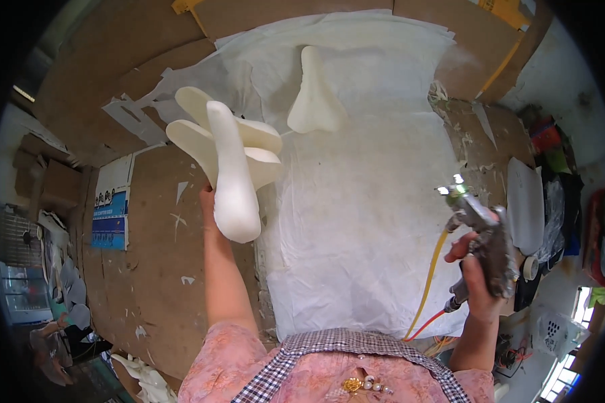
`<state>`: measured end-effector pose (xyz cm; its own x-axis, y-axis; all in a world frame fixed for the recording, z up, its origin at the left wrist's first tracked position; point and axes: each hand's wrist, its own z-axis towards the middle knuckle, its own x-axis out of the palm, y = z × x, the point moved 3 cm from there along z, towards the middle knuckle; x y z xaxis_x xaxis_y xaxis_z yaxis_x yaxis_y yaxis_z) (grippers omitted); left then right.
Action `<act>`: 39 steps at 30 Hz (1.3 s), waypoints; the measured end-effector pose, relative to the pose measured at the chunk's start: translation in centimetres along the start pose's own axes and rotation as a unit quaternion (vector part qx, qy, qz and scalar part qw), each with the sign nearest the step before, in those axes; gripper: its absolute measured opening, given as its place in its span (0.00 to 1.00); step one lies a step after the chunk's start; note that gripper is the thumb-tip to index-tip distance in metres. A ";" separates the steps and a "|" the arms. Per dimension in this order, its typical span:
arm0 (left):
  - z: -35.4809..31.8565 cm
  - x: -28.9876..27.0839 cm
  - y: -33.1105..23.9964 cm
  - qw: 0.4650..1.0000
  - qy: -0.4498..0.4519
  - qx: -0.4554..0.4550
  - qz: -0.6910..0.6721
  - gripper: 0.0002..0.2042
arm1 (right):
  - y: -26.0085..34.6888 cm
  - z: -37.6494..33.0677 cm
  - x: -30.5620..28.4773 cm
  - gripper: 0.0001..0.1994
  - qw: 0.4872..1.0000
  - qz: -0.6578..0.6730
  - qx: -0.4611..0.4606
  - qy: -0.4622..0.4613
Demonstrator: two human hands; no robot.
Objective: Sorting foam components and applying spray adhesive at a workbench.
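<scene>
My left hand (209,209) holds up a bundle of cream foam saddle-shaped pads (230,156), three of them fanned out above the left edge of the white paper sheet (363,201). My right hand (477,279) grips a metal spray gun (480,232) at the right side of the sheet, its nozzle pointing up and left. A yellow hose (431,275) and a red hose hang from the gun's base. One more cream foam pad (314,94) lies flat on the sheet at the far end, apart from both hands.
Brown cardboard (148,269) covers the table around the sheet, with paper scraps and white cut-outs at the left. A white foam piece (526,201), tape roll and cluttered items stand at the right edge. A blue printed box (111,218) lies at the left.
</scene>
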<state>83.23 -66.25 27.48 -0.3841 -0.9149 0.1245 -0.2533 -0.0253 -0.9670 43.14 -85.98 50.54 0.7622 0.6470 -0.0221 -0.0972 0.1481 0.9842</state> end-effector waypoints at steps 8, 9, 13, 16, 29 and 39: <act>7.2 9.9 -0.1 0.979 0.180 0.081 -0.046 0.24 | -5.8 -0.8 -0.6 0.27 0.983 -0.119 0.118 0.079; 7.7 12.6 -0.9 0.977 0.188 0.102 -0.013 0.26 | -6.6 -1.0 -0.9 0.26 0.982 -0.117 0.126 0.082; 13.7 16.2 -0.4 0.940 0.164 0.248 0.168 0.24 | -7.6 -1.7 -1.2 0.27 0.975 -0.096 0.173 0.105; 13.1 17.6 -1.3 0.920 0.139 0.250 0.267 0.23 | -8.6 -1.8 -1.9 0.26 0.972 -0.094 0.186 0.104; -32.0 -1.5 -2.0 0.976 -0.185 -0.074 -0.088 0.27 | -5.8 -0.9 -3.3 0.10 0.928 -0.095 0.185 0.308; -69.2 -31.5 -19.9 0.691 -0.678 0.143 -0.208 0.52 | 3.7 -4.9 -0.8 0.10 0.872 -0.094 0.126 0.463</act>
<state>38.96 -9.10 58.19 0.9022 -0.3364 0.2699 0.1687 -0.3007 -0.9387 39.09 -82.29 53.32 -0.1057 0.9730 -0.2051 0.2070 0.2233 0.9525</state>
